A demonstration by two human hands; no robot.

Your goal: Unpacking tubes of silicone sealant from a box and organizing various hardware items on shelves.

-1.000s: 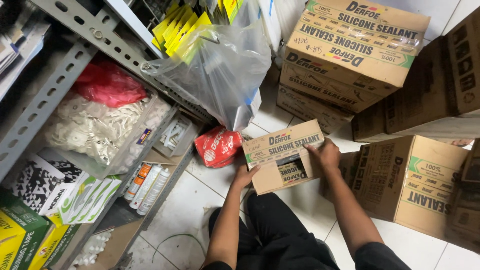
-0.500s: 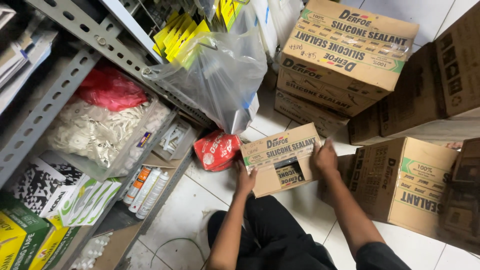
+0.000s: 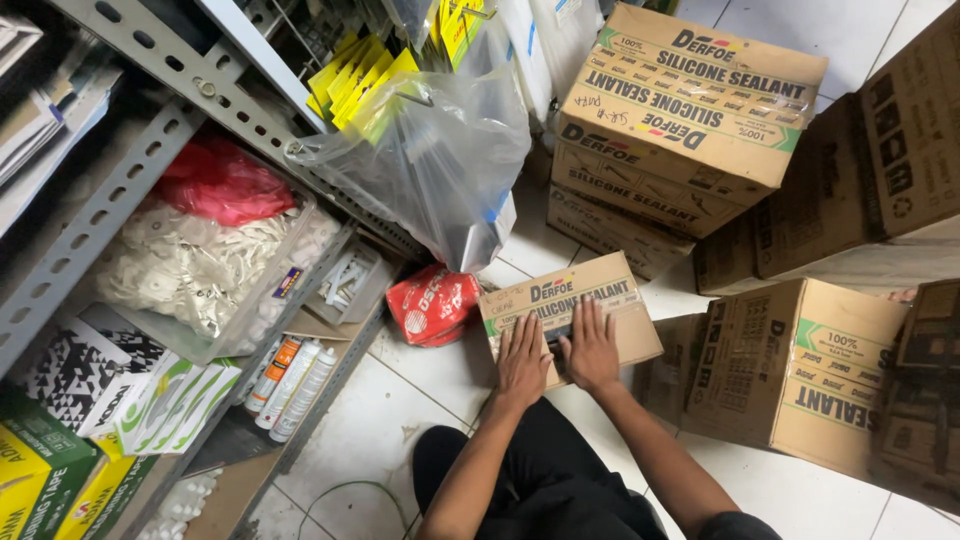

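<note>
Brown cardboard box [image 3: 570,315] is set on the white tiled floor [image 3: 380,420] beside a red packet [image 3: 432,305], pressed under the left hand [image 3: 522,362] and right hand [image 3: 592,348], both laid flat with fingers spread.

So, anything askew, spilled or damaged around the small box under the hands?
Nothing spilled. The small box lies flat on the floor, both hands on top. The one oddity is a crumpled red bag loose on the tiles beside it, touching its left end.

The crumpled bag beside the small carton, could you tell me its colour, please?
Red with white markings, seen clearly in the head view.
</note>
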